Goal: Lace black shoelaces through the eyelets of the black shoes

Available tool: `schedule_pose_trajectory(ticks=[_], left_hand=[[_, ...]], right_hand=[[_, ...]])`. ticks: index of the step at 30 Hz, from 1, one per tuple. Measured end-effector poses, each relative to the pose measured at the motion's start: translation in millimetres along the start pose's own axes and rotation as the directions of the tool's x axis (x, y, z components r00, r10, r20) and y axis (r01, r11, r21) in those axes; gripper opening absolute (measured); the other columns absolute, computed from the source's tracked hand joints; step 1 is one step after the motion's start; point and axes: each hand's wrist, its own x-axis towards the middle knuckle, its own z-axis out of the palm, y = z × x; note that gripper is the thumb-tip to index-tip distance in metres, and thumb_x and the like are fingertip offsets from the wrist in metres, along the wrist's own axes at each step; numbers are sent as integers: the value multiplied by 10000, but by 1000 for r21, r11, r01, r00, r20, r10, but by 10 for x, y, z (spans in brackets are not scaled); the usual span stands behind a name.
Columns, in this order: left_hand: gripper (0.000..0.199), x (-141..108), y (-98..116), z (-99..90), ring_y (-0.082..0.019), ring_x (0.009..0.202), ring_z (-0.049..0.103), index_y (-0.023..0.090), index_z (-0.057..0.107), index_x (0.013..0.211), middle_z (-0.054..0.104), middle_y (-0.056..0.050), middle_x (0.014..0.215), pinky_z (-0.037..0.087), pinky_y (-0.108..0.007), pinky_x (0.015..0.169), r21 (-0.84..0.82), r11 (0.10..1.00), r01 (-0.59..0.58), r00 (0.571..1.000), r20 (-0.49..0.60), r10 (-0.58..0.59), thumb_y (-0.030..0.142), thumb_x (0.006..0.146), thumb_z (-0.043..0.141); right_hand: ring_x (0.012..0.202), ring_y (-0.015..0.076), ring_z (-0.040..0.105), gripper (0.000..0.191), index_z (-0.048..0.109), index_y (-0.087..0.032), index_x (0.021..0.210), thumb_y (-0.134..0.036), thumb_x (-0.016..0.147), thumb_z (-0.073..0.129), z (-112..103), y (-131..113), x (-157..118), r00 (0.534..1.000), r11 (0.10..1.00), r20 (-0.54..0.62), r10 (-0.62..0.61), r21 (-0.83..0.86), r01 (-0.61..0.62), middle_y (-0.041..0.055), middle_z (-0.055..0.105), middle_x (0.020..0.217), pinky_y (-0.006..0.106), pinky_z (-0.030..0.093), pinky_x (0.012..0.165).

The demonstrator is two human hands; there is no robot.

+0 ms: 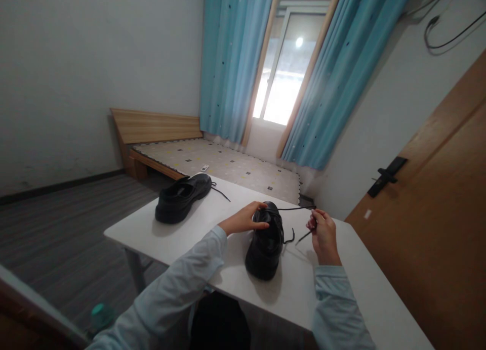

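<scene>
A black lace-up shoe (pixel 262 263) stands upright on the white table, its heel towards me. My left hand (pixel 246 217) grips it at the upper near the opening, fingers over the far part and thumb at the side. To the right, my right hand (pixel 324 234) pinches a black shoelace (pixel 294 208), which runs almost straight from the shoe's front. The lace's end hangs below those fingers. Another loose lace end curls on the shoe's right side. A second black shoe (pixel 172 208) rests at the table's left, its lace trailing right.
Both shoes are on a white table (pixel 366 271). Beyond it is a bed (pixel 235 163) with a patterned mattress and a small white object (pixel 205 168). A wooden door (pixel 429 198) with a black handle is on the right. Blue curtains (pixel 235 61) flank the window.
</scene>
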Motion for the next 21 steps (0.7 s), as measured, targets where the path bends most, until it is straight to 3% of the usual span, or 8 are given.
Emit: schedule_pose_trajectory(ticks=[4, 7, 11, 15, 18, 21], left_hand=[[623, 1, 16, -3, -241, 1114, 513, 164, 462, 1241, 513, -123, 1239, 398, -379, 975, 4, 1000, 1, 1000, -1, -1, 422, 714, 674], [607, 0, 36, -7, -238, 1118, 511, 161, 466, 1234, 512, -122, 1241, 395, -376, 980, 6, 1000, 5, 1000, -3, -5, 403, 717, 674], [613, 0, 38, -4, -236, 1107, 521, 148, 463, 1230, 506, -133, 1253, 400, -378, 979, 1, 1000, 12, 1000, -5, -12, 400, 714, 678], [569, 11, 17, 13, -232, 1100, 539, 152, 480, 1197, 528, -127, 1243, 413, -374, 967, -24, 1000, 20, 999, -32, -20, 439, 736, 650], [431, 28, 6, 21, -212, 1049, 578, 163, 509, 1138, 584, -102, 1174, 439, -356, 930, -52, 998, 31, 996, -88, -35, 398, 790, 601], [320, 44, -19, 22, -195, 972, 611, 162, 533, 1062, 629, -86, 1070, 468, -337, 871, -38, 998, 54, 982, -179, -60, 340, 803, 594]], right_hand=[[496, 105, 460, 214, 551, -205, 740, -354, 624, 651, 9, 60, 12, 989, 940, 35, -142, -308, 146, -40, 534, 588, 236, 379, 470], [646, 173, 550, 197, 585, -202, 801, -331, 651, 593, 20, 168, 18, 963, 795, 189, -192, -545, 266, 29, 613, 742, 325, 453, 627], [920, 253, 580, 360, 588, -193, 987, -219, 638, 504, 43, 311, 7, 906, 648, 392, -158, -651, 395, 90, 631, 964, 449, 422, 878], [1191, 244, 467, 605, 476, -208, 1216, -155, 614, 459, 89, 315, -49, 815, 693, 579, -27, -576, 433, 97, 541, 1232, 448, 311, 1040], [1276, 218, 395, 575, 379, -246, 1313, -215, 744, 447, 137, 234, -131, 749, 760, 663, 22, -498, 419, 76, 491, 1315, 450, 264, 1077], [1278, 238, 396, 521, 411, -238, 1292, -379, 804, 524, 178, 157, -214, 706, 756, 707, 45, -486, 438, 84, 473, 1346, 447, 266, 1083]])
